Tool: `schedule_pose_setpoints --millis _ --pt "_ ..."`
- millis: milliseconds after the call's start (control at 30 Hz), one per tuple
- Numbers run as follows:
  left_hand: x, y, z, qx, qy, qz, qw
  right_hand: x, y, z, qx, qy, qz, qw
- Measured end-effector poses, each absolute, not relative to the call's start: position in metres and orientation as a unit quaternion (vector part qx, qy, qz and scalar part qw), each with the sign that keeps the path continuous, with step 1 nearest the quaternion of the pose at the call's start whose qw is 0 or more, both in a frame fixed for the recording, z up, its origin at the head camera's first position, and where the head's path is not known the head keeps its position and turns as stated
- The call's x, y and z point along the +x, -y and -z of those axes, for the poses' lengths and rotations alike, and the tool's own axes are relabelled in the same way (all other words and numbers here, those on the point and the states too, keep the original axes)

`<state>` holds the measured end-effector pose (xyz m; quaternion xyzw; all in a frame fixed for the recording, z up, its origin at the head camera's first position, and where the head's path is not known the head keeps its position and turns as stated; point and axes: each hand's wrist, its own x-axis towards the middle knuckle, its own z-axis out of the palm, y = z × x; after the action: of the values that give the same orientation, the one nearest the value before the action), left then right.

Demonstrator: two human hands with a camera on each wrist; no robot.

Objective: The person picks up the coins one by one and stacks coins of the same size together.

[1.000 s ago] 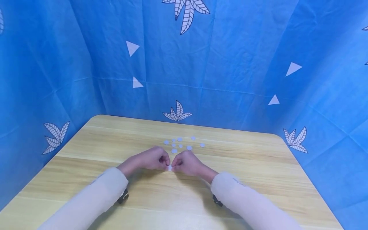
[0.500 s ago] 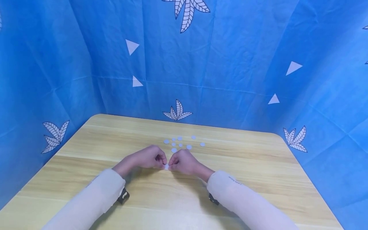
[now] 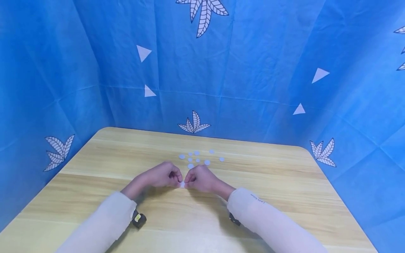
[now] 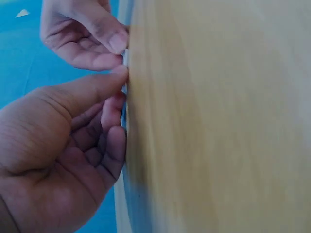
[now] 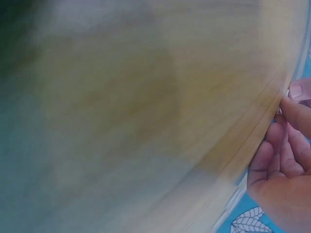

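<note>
A small white disc [image 3: 182, 184] sits low over the wooden table [image 3: 177, 225], between the fingertips of both hands in the head view. My left hand [image 3: 164, 175] pinches its left side with thumb and fingers. From the right, my right hand [image 3: 203, 178] pinches the opposite side. Seen from the left wrist, the disc [image 4: 126, 57] is a thin pale edge at the fingertips, much of it hidden. The right wrist view has the right hand [image 5: 284, 165] at its right edge, with a left fingertip [image 5: 297, 90] close by.
Just beyond the hands lie several loose white discs of differing sizes, among them a larger disc [image 3: 190, 166], one at the right [image 3: 222, 159] and one at the left [image 3: 181, 156]. A blue patterned curtain [image 3: 253, 70] hangs around the table's back and sides.
Both hands have shifted slightly left with the disc between them, mostly in the first half second. The loose discs behind keep their arrangement.
</note>
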<state>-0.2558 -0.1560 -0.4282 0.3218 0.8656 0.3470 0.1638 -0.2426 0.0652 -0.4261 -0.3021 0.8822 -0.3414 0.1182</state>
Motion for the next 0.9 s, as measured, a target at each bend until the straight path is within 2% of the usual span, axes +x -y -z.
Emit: schedule_pose_setpoints --millis 900 --pt "-0.252 0.158 0.435 0.296 -0.867 -0.372 0.152 -0.248 -0.076 0.419 -0.314 -0.874 0.345 0.136"
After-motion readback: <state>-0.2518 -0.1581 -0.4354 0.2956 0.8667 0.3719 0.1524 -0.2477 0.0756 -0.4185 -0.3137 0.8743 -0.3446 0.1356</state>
